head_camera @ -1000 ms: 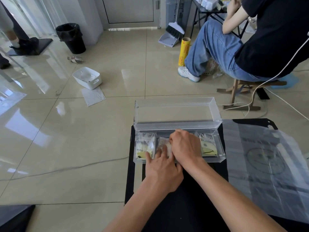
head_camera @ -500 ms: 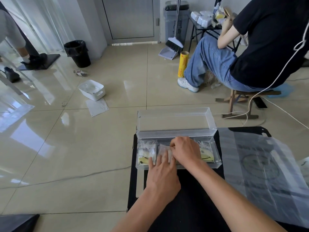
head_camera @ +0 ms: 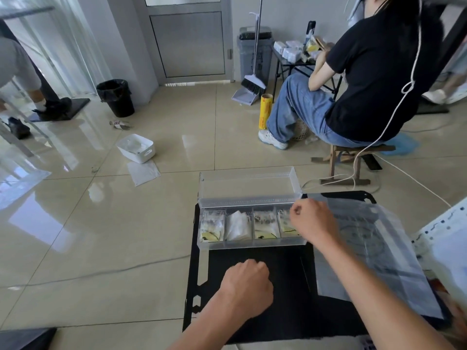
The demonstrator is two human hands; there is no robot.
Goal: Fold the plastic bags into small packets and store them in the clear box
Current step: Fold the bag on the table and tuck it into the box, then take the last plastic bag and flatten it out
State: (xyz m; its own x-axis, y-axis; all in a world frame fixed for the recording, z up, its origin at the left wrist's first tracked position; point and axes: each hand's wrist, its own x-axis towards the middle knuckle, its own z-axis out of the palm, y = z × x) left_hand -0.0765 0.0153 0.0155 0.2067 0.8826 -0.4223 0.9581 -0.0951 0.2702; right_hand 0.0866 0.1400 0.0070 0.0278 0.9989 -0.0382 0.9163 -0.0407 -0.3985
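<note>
One view only, worn on the head: wide-angle, facing forward and down, close above the black table (head_camera: 285,271) and clear box (head_camera: 252,245), with tiled floor (head_camera: 126,236) beyond, up to a grey door (head_camera: 187,41).

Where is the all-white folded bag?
Head view: the all-white folded bag sits in the clear box, second compartment from the left, between yellow-printed packets.
</note>
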